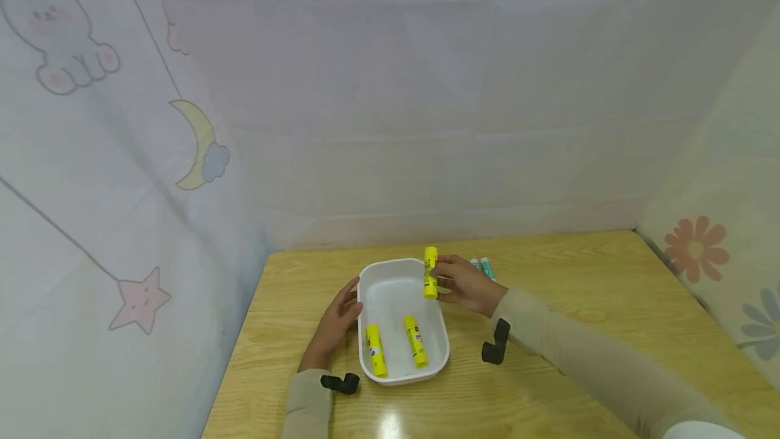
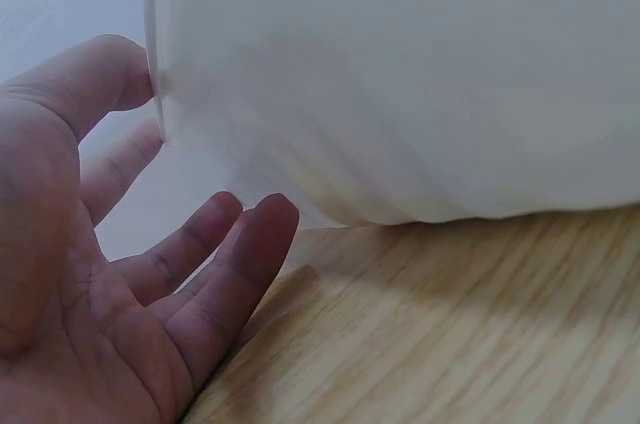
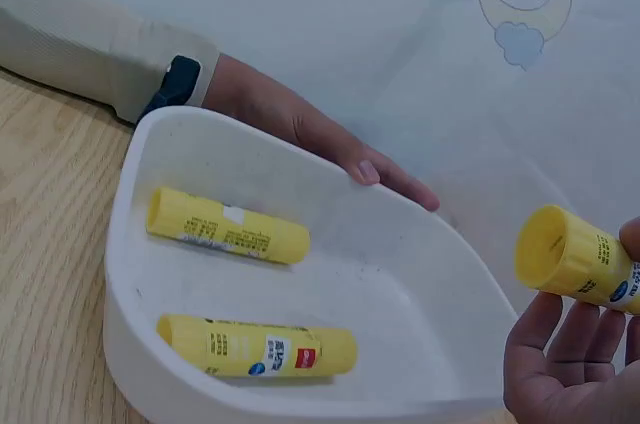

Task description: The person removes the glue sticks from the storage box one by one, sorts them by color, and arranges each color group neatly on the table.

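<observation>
My right hand point(image 1: 468, 284) pinches a yellow glue stick point(image 1: 430, 272) between thumb and fingers, upright above the right rim of a white plastic tray point(image 1: 404, 379). In the right wrist view this held glue stick point(image 3: 580, 259) shows its round yellow end toward the camera. Two more yellow glue sticks lie in the tray's near half, one on the left point(image 1: 376, 351) and one farther right point(image 1: 416, 341). My left hand point(image 1: 334, 326) rests against the tray's left side, its thumb at the rim. In the left wrist view its fingers point(image 2: 215, 304) are loosely bent beside the outer wall.
Small teal-and-white tubes point(image 1: 487, 268) lie behind my right hand, partly covered by it. The wooden table point(image 1: 585, 303) ends at a pale cloth backdrop point(image 1: 390, 120). A white rounded object point(image 1: 701, 431) shows at the bottom right edge.
</observation>
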Demonstrator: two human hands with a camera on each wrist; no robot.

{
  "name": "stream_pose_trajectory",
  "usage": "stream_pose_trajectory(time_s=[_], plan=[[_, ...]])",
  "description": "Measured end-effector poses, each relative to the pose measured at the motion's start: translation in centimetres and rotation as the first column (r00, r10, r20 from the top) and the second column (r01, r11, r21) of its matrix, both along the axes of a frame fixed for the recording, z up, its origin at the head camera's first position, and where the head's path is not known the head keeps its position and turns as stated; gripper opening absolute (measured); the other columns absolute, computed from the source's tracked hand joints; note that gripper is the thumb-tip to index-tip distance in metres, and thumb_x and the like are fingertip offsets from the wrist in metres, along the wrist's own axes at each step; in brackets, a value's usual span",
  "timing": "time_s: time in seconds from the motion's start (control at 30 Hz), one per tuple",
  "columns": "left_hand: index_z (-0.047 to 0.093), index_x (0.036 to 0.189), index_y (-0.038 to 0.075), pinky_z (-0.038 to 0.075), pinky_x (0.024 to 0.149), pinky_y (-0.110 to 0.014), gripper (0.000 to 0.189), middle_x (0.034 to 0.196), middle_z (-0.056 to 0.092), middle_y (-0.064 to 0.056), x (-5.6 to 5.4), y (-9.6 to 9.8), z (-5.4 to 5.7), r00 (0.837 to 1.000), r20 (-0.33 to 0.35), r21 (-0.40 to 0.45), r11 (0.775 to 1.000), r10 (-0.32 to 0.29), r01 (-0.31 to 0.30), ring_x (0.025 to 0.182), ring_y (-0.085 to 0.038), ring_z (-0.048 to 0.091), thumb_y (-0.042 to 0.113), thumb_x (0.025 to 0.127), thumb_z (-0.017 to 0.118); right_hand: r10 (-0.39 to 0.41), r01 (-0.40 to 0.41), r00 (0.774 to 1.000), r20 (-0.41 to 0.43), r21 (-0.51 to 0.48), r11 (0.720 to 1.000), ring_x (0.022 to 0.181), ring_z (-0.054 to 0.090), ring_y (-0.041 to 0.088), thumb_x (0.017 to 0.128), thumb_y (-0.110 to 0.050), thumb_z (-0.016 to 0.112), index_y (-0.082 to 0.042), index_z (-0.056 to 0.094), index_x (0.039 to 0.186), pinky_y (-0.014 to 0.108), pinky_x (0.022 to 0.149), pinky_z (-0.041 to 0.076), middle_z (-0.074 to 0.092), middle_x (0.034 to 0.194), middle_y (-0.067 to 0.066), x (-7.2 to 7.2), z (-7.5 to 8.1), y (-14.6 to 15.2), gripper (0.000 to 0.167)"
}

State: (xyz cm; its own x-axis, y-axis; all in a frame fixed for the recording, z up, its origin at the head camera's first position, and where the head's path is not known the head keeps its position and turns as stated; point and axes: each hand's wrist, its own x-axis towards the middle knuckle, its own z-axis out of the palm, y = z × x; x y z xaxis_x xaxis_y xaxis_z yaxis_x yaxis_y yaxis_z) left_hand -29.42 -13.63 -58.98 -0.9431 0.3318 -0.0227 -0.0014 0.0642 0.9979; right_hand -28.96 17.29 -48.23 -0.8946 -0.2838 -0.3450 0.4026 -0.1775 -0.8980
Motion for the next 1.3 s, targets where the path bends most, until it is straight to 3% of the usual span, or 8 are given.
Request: stream_pose_trajectory(time_s=[0.13, 0.37, 0.43, 0.63, 0.83, 0.97, 1.13, 1.3], plan=[[0.027, 0.155, 0.018, 0.05, 0.094, -0.045, 0.061, 0.148, 0.037, -0.024, 0.6, 0.0, 0.8, 1.0, 0.0, 0.003, 1.0, -0.017, 0.017, 0.13, -0.043, 0.043, 0.017, 0.101, 0.054, -0.022, 0.021, 1.0, 0.013, 0.027, 0.999, 0.11, 0.05, 0.027, 0.094, -0.012, 0.06, -0.004, 0.03, 0.143, 0.043, 0.09, 0.05, 0.04, 0.134, 0.017, -0.2, -0.9, 1.5, 0.058], [0.031, 0.153, 0.025, 0.05, 0.093, -0.045, 0.058, 0.146, 0.041, -0.02, -0.1, -0.1, -1.7, 0.999, -0.018, 0.004, 1.0, 0.03, -0.03, 0.129, -0.04, 0.045, 0.018, 0.101, 0.054, -0.037, 0.034, 0.999, 0.039, 0.092, 0.995, 0.113, 0.052, 0.03, 0.094, -0.013, 0.058, -0.003, 0.025, 0.145, 0.04, 0.086, 0.053, 0.042, 0.131, 0.02, -0.2, -2.0, 3.3, 0.061], [0.031, 0.153, 0.027, 0.051, 0.093, -0.044, 0.057, 0.146, 0.041, -0.019, -0.2, 0.0, -2.0, 0.999, -0.021, -0.002, 0.999, 0.037, -0.037, 0.129, -0.04, 0.045, 0.019, 0.101, 0.054, -0.032, 0.028, 0.999, 0.04, 0.108, 0.994, 0.114, 0.053, 0.03, 0.095, -0.013, 0.058, -0.001, 0.025, 0.146, 0.04, 0.086, 0.052, 0.042, 0.132, 0.02, -0.2, -2.3, 3.6, 0.062], [0.03, 0.153, 0.03, 0.049, 0.095, -0.047, 0.059, 0.149, 0.038, -0.018, -0.4, -0.2, -1.5, 1.0, 0.023, 0.009, 1.0, 0.014, -0.014, 0.131, -0.039, 0.043, 0.02, 0.101, 0.055, -0.003, -0.002, 0.999, 0.047, 0.104, 0.995, 0.119, 0.05, 0.031, 0.096, -0.014, 0.055, 0.001, 0.023, 0.146, 0.042, 0.091, 0.049, 0.038, 0.136, 0.02, -0.5, -3.1, 4.4, 0.061], [0.035, 0.15, 0.034, 0.05, 0.094, -0.045, 0.056, 0.146, 0.042, -0.015, -0.2, 0.1, -0.8, 0.999, 0.023, 0.002, 0.999, 0.033, -0.033, 0.13, -0.037, 0.046, 0.02, 0.1, 0.057, -0.031, 0.024, 0.999, 0.033, 0.191, 0.981, 0.125, 0.045, 0.036, 0.095, -0.014, 0.059, 0.001, 0.024, 0.146, 0.046, 0.094, 0.048, 0.04, 0.137, 0.021, -0.6, -4.5, 5.2, 0.064], [0.037, 0.148, 0.038, 0.051, 0.093, -0.046, 0.055, 0.145, 0.044, -0.012, -0.5, 0.2, -1.4, 0.999, 0.006, -0.005, 0.999, 0.053, -0.053, 0.129, -0.035, 0.047, 0.021, 0.1, 0.057, -0.022, 0.016, 1.0, 0.019, 0.282, 0.959, 0.129, 0.042, 0.039, 0.093, -0.016, 0.061, 0.002, 0.026, 0.145, 0.048, 0.098, 0.046, 0.037, 0.142, 0.023, -0.6, -5.5, 6.1, 0.065], [0.036, 0.149, 0.038, 0.051, 0.092, -0.046, 0.056, 0.145, 0.044, -0.011, -0.6, 0.3, -1.9, 0.998, -0.006, -0.016, 0.998, 0.062, -0.062, 0.128, -0.035, 0.048, 0.022, 0.1, 0.057, -0.001, 0.002, 1.0, -0.002, 0.439, 0.899, 0.126, 0.045, 0.038, 0.092, -0.02, 0.063, 0.001, 0.033, 0.142, 0.047, 0.097, 0.047, 0.042, 0.139, 0.022, -0.2, -6.3, 6.7, 0.063], [0.035, 0.15, 0.037, 0.051, 0.092, -0.045, 0.056, 0.145, 0.044, -0.011, -0.8, 0.2, -2.1, 0.998, -0.015, -0.018, 0.998, 0.054, -0.054, 0.128, -0.035, 0.048, 0.022, 0.101, 0.056, 0.044, -0.02, 0.998, -0.033, 0.527, 0.85, 0.114, 0.053, 0.032, 0.09, -0.019, 0.065, 0.002, 0.037, 0.136, 0.042, 0.091, 0.048, 0.048, 0.13, 0.021, 0.1, -7.0, 6.8, 0.058]])
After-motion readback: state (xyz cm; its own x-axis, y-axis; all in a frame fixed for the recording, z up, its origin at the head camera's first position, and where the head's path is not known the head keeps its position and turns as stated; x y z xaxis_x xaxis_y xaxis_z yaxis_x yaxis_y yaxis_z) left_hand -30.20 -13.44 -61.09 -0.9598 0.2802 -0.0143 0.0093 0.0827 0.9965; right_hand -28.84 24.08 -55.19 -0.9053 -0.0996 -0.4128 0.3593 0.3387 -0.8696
